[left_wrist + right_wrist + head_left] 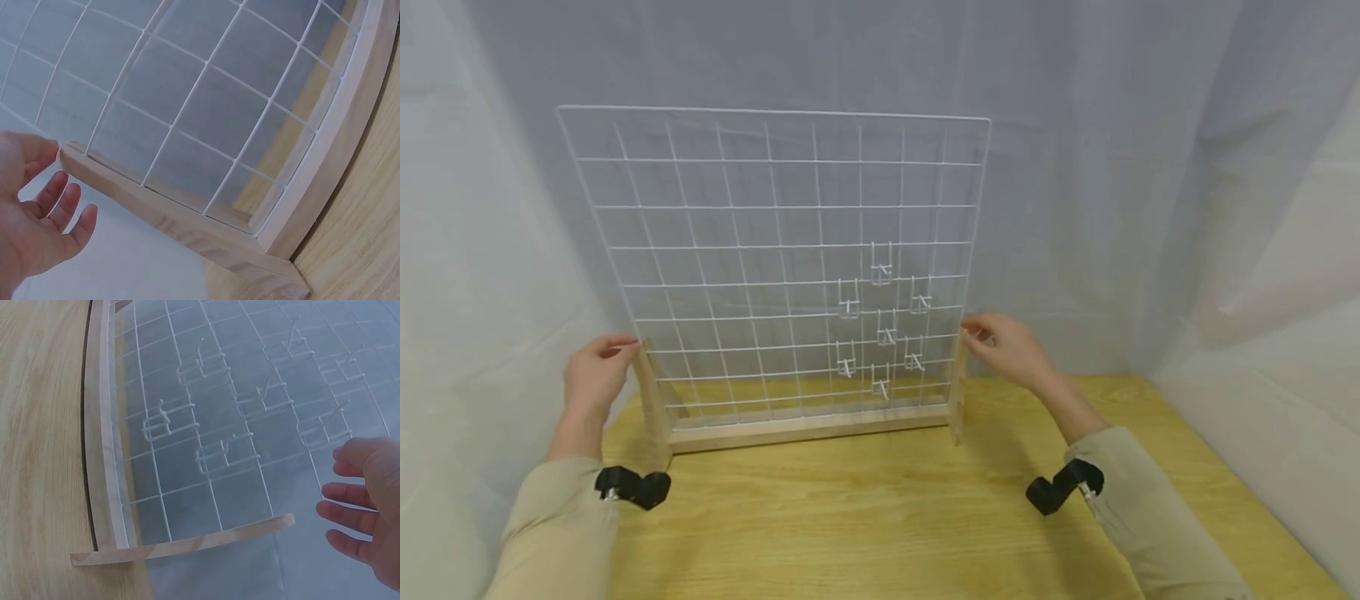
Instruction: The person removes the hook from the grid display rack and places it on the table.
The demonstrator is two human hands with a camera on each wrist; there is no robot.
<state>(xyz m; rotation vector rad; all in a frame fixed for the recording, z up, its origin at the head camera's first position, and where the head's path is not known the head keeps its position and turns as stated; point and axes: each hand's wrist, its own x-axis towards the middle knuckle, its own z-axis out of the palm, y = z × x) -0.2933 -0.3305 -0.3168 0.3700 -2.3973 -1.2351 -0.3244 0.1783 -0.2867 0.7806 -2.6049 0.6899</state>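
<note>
Head view: wire rack [786, 282], status?
"Upright on worktop [850, 517]; left hand [597, 371] and right hand [1011, 346] each pinching one side edge."
"Risk?"
"Uneven pull could tilt it, shaking hooks [887, 336] loose."

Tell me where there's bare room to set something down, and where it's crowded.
Bare table lies in front of the wooden base, between the left sleeve and right sleeve. The wire grid is hook-free on its left half; its lower right is crowded with seven white hooks.
</note>
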